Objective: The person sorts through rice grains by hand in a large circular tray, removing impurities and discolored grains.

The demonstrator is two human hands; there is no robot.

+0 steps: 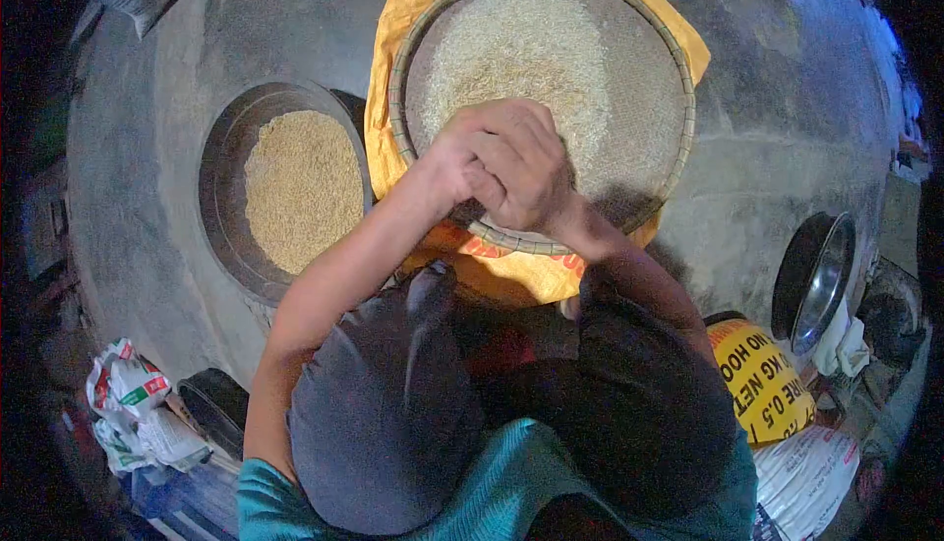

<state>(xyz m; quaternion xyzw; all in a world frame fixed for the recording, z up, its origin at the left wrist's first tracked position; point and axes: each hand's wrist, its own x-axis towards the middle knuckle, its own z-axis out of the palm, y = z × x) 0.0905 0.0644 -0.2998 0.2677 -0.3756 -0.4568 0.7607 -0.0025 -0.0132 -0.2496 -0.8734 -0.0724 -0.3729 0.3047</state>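
Note:
My left hand (460,154) and my right hand (529,169) are clasped together, fingers folded over each other. What lies between the palms, if anything, is hidden. Both are above the near part of a round woven winnowing tray (689,98) with a bound rim. Pale rice grains (536,34) are spread over the tray, with browner unhusked grains (511,74) heaped toward the middle. Under the tray is a yellow-orange sack (386,69) with red print at its near side.
Left of the tray stands a dark round basin (221,221) holding tan grain (303,192). A metal bowl (831,270) leans at the right, near a yellow printed sack (762,384). White bags (133,384) and a black container (211,408) sit at the lower left.

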